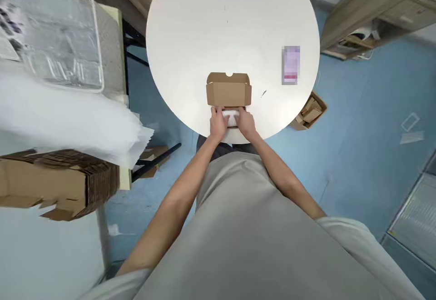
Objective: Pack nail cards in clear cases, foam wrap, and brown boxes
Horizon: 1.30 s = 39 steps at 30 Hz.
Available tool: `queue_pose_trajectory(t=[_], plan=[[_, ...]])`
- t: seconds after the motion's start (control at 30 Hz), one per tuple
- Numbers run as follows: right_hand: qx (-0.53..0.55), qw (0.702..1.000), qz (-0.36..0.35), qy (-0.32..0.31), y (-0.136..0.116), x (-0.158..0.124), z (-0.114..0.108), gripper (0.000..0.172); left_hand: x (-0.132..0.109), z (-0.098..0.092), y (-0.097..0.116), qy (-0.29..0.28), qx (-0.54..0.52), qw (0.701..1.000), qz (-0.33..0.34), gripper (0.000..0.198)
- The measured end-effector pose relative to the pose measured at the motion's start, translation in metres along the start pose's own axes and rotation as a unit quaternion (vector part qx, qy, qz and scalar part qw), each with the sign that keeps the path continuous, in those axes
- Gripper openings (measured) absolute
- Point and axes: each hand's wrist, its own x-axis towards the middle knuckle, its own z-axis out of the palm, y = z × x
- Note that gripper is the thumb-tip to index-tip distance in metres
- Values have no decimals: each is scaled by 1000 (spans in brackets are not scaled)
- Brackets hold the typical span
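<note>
A small brown cardboard box [229, 93] lies on the round white table near its front edge, its lid raised and folded back away from me. Inside the box's lower part sits a white wrapped bundle [231, 119]; what the wrapping covers is hidden. My left hand [218, 122] grips the box's left side, with its thumb on the bundle's left end. On the opposite side, my right hand [245, 122] holds the box's right edge, its thumb against the bundle's right end. Both hands are closed around the box's sides.
A blurred purple item [290, 65] lies on the white table [190, 32] at the right. Below the table's right edge stands a carton [308, 111] of cardboard pieces. On the left are a clear plastic bin [61, 32], white sheets [68, 113] and stacked flat cartons [98, 184].
</note>
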Motion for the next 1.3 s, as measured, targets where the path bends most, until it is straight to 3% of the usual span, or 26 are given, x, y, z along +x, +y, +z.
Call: queue_pose_trajectory(t=[0.2, 0.3, 0.4, 0.5, 0.57, 0.67, 0.77, 0.9, 1.13, 1.3], plan=[[-13, 999, 30, -8, -7, 4, 3, 37, 2, 1, 0, -20, 25, 999, 32, 37], [-16, 999, 32, -12, -5, -1, -7, 38, -1, -14, -3, -22, 36, 999, 34, 34], [22, 999, 22, 35, 11, -7, -25, 34, 4, -38, -17, 38, 4, 999, 26, 29], [103, 986, 9, 128, 38, 3, -41, 42, 28, -62, -36, 100, -50, 993, 23, 37], [150, 975, -11, 166, 53, 20, -46, 46, 52, -71, -44, 110, -80, 991, 19, 46], [204, 969, -24, 138, 62, 50, -45, 52, 83, -74, -46, 79, -111, 991, -1, 46], [252, 962, -33, 102, 59, 66, -41, 51, 94, -71, -40, 39, -128, 991, -2, 37], [273, 956, -35, 97, 53, 56, -40, 49, 79, -65, -36, 34, -145, 988, 26, 36], [280, 955, -74, 62, 65, 10, -39, 53, 31, -53, -48, -2, -227, 971, 81, 60], [258, 960, -107, 31, 77, -20, -34, 45, -3, -48, -52, -24, -253, 963, 93, 53]])
